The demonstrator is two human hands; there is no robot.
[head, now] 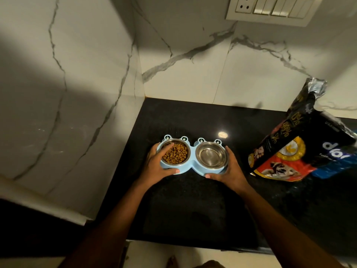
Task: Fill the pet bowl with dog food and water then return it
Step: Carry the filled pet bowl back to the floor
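1. A home kitchen: a polished black stone worktop (193, 206) runs into a corner of white, grey-veined marble walls (193, 74).
2. A switch panel (270, 8) with a socket sits on the back wall.
3. A dog food bag (301, 151) and a pet bowl (192, 149) stand on the worktop.

Dim warm light, glare spot on counter (223, 134), wide-angle bending at edges

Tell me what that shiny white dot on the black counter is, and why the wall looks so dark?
Head view: the dot is glare, likely a light reflecting off the polished counter; a broad shadow darkens the left wall, while the back wall is bright; the pet bowl looks sharp; the wide lens bends the edges.
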